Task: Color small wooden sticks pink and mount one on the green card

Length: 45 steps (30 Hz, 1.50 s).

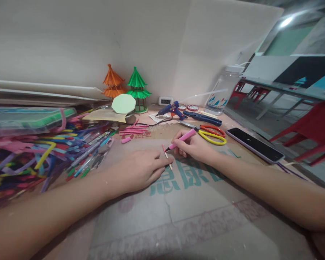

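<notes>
My right hand (pixel 185 144) is closed round a pink marker (pixel 186 136), its dark tip touching or just over a thin wooden stick (pixel 167 156). The stick's far end is pink, its near part pale. My left hand (pixel 144 168) lies low on the work surface, with a fingertip pressing on the stick and the other fingers loosely spread. Beyond the hands, a pink marker cap (pixel 126 140) lies beside a row of pink sticks (pixel 134 130).
Pipe cleaners (pixel 43 151) and pens (pixel 89 155) crowd the left. Orange (pixel 113 81) and green (pixel 137 85) pagoda models, a glue gun (pixel 170 109) and a bottle (pixel 222 90) stand behind. Scissors (pixel 212 136) and a phone (pixel 254 144) lie on the right.
</notes>
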{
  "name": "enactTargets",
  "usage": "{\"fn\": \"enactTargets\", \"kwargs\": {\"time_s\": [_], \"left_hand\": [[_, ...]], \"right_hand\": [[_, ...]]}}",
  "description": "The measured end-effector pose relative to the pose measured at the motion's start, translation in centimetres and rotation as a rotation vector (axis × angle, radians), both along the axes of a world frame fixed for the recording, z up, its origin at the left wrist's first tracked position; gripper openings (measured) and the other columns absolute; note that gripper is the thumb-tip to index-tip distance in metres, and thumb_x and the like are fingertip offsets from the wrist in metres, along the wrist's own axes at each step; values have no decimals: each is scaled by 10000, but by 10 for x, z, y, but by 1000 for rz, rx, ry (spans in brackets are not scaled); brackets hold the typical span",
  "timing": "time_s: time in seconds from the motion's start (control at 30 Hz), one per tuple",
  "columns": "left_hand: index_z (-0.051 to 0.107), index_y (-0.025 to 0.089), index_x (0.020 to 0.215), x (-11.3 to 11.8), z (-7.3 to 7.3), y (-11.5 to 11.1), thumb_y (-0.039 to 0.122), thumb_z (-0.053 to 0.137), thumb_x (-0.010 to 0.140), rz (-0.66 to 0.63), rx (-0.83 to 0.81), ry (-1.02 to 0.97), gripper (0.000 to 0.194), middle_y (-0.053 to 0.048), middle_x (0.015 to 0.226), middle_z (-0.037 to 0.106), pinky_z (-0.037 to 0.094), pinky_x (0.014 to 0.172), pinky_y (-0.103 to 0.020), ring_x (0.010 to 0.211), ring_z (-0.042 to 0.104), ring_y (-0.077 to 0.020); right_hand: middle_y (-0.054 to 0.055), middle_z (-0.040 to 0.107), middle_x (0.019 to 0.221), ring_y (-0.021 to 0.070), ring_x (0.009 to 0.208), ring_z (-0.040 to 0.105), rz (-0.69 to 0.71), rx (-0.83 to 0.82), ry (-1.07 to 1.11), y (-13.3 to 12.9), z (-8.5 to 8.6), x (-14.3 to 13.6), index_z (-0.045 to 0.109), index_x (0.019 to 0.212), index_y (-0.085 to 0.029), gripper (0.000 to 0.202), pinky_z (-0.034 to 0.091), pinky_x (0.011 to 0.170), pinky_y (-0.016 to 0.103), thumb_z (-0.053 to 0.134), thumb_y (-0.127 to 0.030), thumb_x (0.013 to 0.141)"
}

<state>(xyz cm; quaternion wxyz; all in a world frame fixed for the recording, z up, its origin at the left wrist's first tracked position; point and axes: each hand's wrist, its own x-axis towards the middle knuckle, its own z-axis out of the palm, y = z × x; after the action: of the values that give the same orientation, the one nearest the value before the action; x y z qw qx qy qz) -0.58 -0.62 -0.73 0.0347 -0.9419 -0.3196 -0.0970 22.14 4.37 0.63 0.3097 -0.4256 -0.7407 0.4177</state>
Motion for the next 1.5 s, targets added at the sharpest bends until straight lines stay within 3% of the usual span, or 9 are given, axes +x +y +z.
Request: {"fn": "enactTargets", "kwargs": {"time_s": [0.43, 0.67, 0.93, 1.33, 1.5], "left_hand": [[622, 285, 1365, -2, 0, 0, 307, 396, 1041, 4, -12, 3, 395, -48, 912, 670, 456, 689, -304, 806, 652, -205], [626, 273, 1361, -1, 0, 0, 302, 391, 1041, -2, -11, -13, 399, -50, 895, 661, 464, 685, -295, 793, 643, -200], [615, 287, 1370, -2, -1, 0, 306, 389, 1046, 0, -8, -5, 395, -42, 880, 646, 453, 678, -288, 788, 633, -196], [640, 273, 1341, -1, 3, -1, 301, 393, 1041, 4, -34, -10, 390, -53, 908, 669, 469, 693, -301, 804, 651, -207], [636, 275, 1353, -2, 3, -1, 299, 399, 1039, 7, -26, 2, 394, -53, 910, 666, 480, 698, -298, 812, 655, -206]], "right_hand": [[-44, 587, 612, 85, 453, 504, -34, -23, 98, 5, -6, -1, 587, 962, -177, 225, 419, 421, 206, 634, -391, 907], [14, 690, 733, 98, 518, 554, -37, -29, 116, 7, -8, 0, 573, 934, -186, 196, 471, 447, 213, 626, -374, 913], [11, 671, 625, 79, 426, 503, -23, -62, 73, 5, -3, 0, 560, 810, -178, 171, 397, 401, 192, 613, -323, 884], [-26, 644, 659, 82, 425, 514, -44, -20, 60, 6, -4, 0, 572, 985, -177, 220, 409, 411, 208, 588, -393, 946], [-6, 677, 693, 77, 437, 518, -17, -21, 61, 6, -3, 0, 564, 935, -178, 200, 412, 415, 201, 578, -377, 947]]}}
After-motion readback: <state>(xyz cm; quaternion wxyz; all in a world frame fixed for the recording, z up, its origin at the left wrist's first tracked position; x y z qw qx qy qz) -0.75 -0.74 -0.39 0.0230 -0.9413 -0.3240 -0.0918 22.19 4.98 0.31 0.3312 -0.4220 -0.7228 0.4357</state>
